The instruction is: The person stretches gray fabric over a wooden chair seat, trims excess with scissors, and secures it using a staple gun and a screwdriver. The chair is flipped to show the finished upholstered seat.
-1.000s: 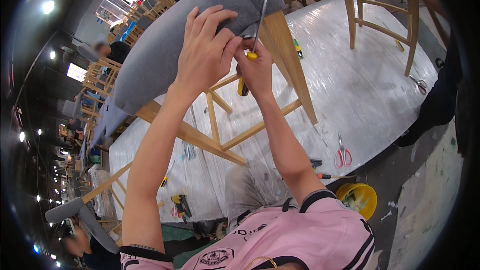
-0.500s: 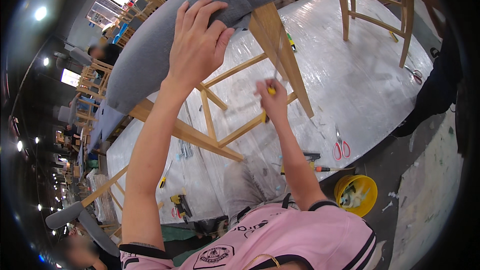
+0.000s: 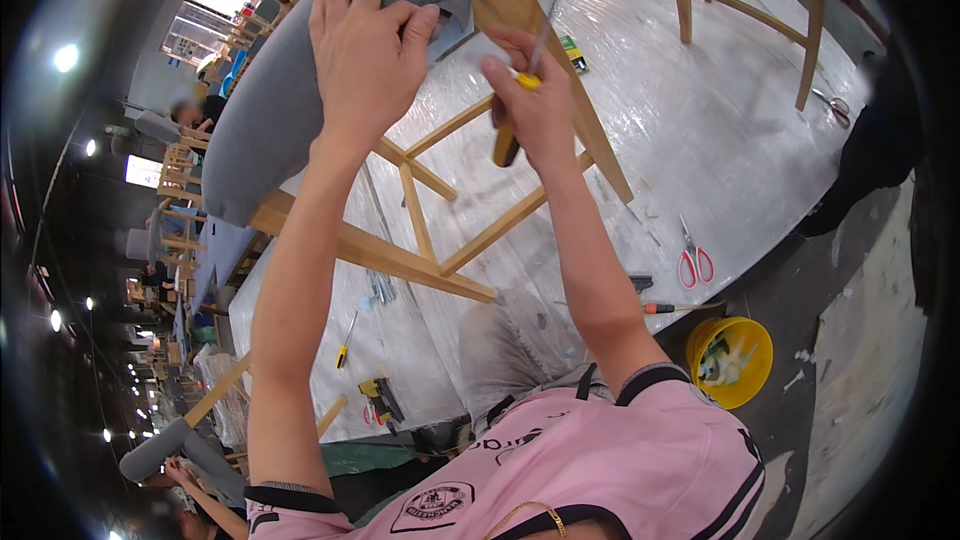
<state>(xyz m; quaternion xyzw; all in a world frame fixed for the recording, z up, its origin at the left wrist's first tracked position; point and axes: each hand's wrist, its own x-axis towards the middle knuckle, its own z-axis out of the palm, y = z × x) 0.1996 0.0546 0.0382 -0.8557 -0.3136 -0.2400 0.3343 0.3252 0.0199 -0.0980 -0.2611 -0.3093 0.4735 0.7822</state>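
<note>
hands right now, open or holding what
Left hand: open, fingers spread on grey chair upholstery.
Right hand: closed, holding a yellow-handled screwdriver.

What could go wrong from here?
The right hand grips a yellow-handled screwdriver near the left hand; a slip might jab it or snag the grey chair upholstery beneath.
Red-handled scissors lie near the edge of the plastic-covered table; a bump could knock them off.

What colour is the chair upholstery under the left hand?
Grey chair upholstery, clearest in the head view.
</note>
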